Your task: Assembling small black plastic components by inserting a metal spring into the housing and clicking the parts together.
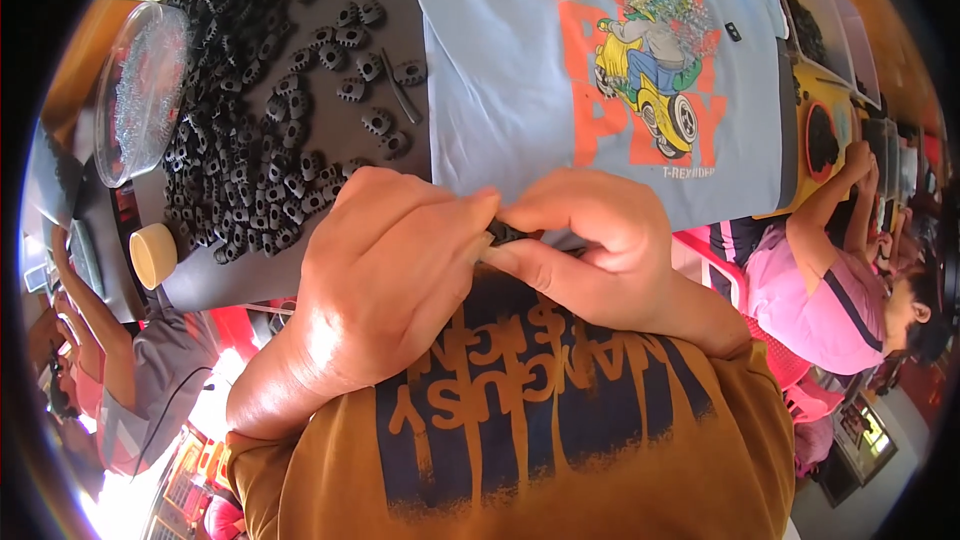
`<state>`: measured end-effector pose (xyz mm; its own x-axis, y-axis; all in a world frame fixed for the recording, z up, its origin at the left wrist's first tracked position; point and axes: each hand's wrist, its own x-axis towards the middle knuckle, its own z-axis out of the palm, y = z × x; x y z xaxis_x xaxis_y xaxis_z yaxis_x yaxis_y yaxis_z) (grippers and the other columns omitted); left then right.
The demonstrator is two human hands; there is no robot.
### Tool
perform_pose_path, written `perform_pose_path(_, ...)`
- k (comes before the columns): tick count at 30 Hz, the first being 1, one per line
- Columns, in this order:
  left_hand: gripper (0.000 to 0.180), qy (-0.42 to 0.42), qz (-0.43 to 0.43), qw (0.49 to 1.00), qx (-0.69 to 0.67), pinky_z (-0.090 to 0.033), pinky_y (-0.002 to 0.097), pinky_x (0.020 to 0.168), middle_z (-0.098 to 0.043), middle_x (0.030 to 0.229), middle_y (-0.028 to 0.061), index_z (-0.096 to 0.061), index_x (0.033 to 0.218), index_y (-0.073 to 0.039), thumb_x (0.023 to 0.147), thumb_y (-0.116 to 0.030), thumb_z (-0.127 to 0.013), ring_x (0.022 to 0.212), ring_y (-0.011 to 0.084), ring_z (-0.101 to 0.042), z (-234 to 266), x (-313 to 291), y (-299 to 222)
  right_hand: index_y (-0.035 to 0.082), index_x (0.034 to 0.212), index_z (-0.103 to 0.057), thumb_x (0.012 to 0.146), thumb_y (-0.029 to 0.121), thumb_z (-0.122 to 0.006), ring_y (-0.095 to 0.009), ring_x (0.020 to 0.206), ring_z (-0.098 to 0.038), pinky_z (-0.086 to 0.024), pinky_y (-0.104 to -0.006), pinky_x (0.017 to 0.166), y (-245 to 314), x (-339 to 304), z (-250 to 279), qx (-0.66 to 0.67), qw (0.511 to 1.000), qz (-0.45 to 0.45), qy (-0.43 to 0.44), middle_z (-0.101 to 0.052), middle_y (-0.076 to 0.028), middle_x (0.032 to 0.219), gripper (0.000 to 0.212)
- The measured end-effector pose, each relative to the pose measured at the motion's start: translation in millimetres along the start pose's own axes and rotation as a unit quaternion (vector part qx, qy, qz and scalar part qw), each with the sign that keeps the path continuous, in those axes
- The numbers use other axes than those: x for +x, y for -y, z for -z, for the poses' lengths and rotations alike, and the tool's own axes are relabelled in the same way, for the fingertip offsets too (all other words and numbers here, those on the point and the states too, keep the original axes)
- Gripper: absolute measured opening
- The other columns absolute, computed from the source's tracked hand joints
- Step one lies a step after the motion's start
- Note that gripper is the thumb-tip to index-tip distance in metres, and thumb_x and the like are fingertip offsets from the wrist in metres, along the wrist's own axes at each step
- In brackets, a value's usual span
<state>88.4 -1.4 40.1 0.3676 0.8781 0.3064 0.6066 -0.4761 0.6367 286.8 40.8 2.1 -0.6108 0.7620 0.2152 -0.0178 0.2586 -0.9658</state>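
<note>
My left hand (390,260) and my right hand (600,245) meet in front of my chest, both closed in a pinch. Between the fingertips is a small black plastic piece (506,232), mostly covered by the fingers. Beyond the left hand, many similar black plastic pieces (275,175) with notched edges lie heaped on the dark table (390,15). A thin black stick (400,88) rests among the loose ones. Ahead of the right hand a light blue T-shirt (490,70) with a printed picture is spread flat. Tiny silvery bits (690,5) and one small black part (733,32) lie on it.
At the far left stands a see-through round dish (145,90) of silvery bits, with a cream cup (153,256) nearer me. A plastic bin (835,30) is at the far right. A person in pink (815,295) works to the right; another person (150,380) sits left.
</note>
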Motion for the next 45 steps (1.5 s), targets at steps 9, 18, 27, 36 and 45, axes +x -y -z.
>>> perform_pose_path(9,0.045,-0.040,-0.045,0.994,0.091,-0.046,0.0362,0.062,-0.057,0.083,0.0083,-0.064,0.102,0.006,0.060,-0.003,-0.077,0.065,0.0218,-0.055,0.4,-0.2,-5.4,-0.003,0.090,-0.067,0.083,0.002,-0.072,-0.007,0.074,-0.061,-0.047,-0.0204,0.062,16.4,3.1,-3.1,0.370,0.886,-0.279,-0.014,-0.067,-0.004,0.082,0.010)
perform_pose_path(18,0.038,-0.107,-0.134,0.978,0.122,-0.044,0.0354,0.058,-0.054,0.071,0.0050,-0.063,0.097,0.006,0.063,-0.006,-0.077,0.057,0.0210,-0.052,-16.2,-9.2,7.2,-0.003,0.090,-0.066,0.082,0.000,-0.073,-0.007,0.077,-0.061,-0.047,-0.0212,0.064,11.7,-2.7,-1.1,0.267,0.938,-0.220,0.006,-0.066,-0.005,0.085,0.011)
perform_pose_path(27,0.045,-0.121,-0.093,0.984,0.091,-0.044,0.0330,0.061,-0.056,0.084,0.0058,-0.062,0.102,0.006,0.062,-0.007,-0.078,0.063,0.0180,-0.054,-29.4,-14.9,14.8,-0.003,0.099,-0.066,0.086,0.000,-0.069,-0.008,0.083,-0.062,-0.051,-0.0219,0.072,3.3,-4.2,-4.1,0.330,0.904,-0.271,-0.008,-0.067,-0.005,0.093,0.014)
perform_pose_path(36,0.040,-0.091,-0.020,0.995,0.048,-0.044,0.0343,0.068,-0.055,0.077,0.0056,-0.062,0.100,0.001,0.066,-0.013,-0.077,0.065,0.0215,-0.057,-11.4,-18.1,25.6,-0.004,0.103,-0.065,0.091,0.006,-0.065,-0.011,0.085,-0.063,-0.050,-0.0255,0.076,0.0,-10.9,1.6,0.207,0.944,-0.258,-0.016,-0.068,-0.008,0.095,0.016)
perform_pose_path(45,0.030,-0.031,0.028,0.999,0.004,-0.044,0.0359,0.056,-0.055,0.067,0.0069,-0.063,0.096,0.001,0.072,-0.009,-0.077,0.056,0.0233,-0.053,13.2,35.1,55.2,0.000,0.098,-0.066,0.086,0.005,-0.066,-0.017,0.078,-0.063,-0.047,-0.0286,0.068,-22.0,-16.2,15.1,-0.024,0.997,-0.055,-0.041,-0.067,-0.008,0.086,0.012)
